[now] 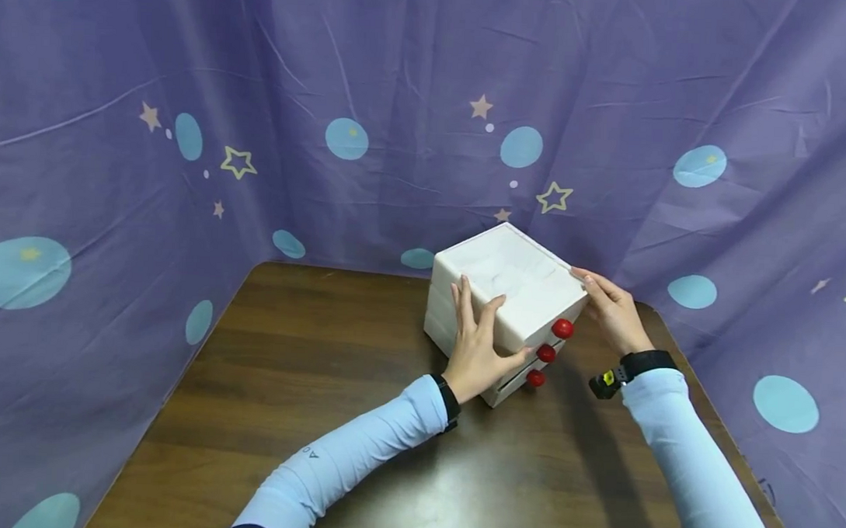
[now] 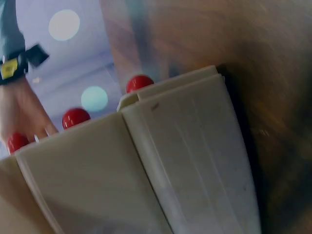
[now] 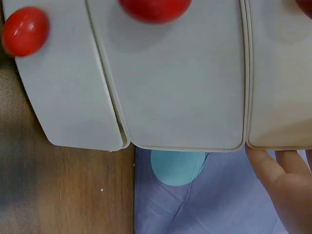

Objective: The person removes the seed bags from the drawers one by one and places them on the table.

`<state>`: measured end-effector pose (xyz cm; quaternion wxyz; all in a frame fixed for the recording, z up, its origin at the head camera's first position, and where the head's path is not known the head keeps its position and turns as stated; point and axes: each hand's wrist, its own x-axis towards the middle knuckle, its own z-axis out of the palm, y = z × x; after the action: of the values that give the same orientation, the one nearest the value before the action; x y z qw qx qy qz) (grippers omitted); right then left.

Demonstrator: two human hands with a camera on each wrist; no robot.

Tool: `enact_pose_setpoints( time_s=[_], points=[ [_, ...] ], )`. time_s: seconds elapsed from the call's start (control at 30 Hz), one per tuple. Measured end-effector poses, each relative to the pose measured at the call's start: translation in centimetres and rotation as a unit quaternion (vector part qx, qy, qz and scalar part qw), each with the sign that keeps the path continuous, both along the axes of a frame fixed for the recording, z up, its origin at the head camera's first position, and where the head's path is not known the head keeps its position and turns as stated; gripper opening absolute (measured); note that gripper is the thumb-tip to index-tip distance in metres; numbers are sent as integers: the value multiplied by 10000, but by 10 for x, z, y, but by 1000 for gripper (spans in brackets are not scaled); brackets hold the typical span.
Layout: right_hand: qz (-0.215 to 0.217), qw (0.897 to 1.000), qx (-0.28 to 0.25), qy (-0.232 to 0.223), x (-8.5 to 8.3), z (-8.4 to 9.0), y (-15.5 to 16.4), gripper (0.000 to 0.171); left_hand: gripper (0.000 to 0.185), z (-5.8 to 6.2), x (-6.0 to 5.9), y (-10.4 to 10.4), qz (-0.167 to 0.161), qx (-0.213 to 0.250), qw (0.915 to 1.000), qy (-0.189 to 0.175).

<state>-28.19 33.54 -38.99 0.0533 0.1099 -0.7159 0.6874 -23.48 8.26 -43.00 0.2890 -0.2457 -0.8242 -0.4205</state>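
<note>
A white three-drawer box (image 1: 513, 286) with red knobs (image 1: 562, 329) stands on a dark wooden table (image 1: 321, 385), turned corner-on to me. My left hand (image 1: 472, 347) lies flat against its left side, fingers straight and reaching up to the top edge. My right hand (image 1: 613, 309) touches the box's right top corner with nearly straight fingers. The left wrist view shows the box's side (image 2: 185, 161) and three knobs (image 2: 75, 117). The right wrist view shows the drawer fronts (image 3: 175, 87), with my right fingers (image 3: 287, 180) at the top drawer's edge. The lowest drawer looks slightly ajar.
Purple cloth with blue dots and stars (image 1: 343, 137) hangs close behind and around the table on three sides. Bare tabletop stretches to the left and front of the box. The table's right edge (image 1: 699, 382) runs near my right forearm.
</note>
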Motion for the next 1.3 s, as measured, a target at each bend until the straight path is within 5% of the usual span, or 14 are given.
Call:
enact_pose_setpoints(
  time_s=[0.27, 0.53, 0.73, 1.03, 1.3],
  points=[
    [-366, 9928, 1082, 347, 9, 3, -9, 42, 84, 8, -22, -38, -778, -191, 9962, -328],
    [-587, 9670, 2346, 804, 32, 13, -35, 54, 82, 17, -43, -78, -1393, -449, 9854, -870],
    [-618, 9554, 2548, 1358, 31, -1, -52, 59, 83, 27, -59, -111, -1972, -453, 9668, -1558],
    [-1236, 9143, 3074, 2331, 26, -19, -88, 56, 85, 39, -80, -153, -2393, -272, 9407, -2388],
    [-1593, 9007, 3108, 2584, 24, -21, -114, 52, 79, 38, -93, -171, -2767, 295, 9192, -2785]
  ],
)
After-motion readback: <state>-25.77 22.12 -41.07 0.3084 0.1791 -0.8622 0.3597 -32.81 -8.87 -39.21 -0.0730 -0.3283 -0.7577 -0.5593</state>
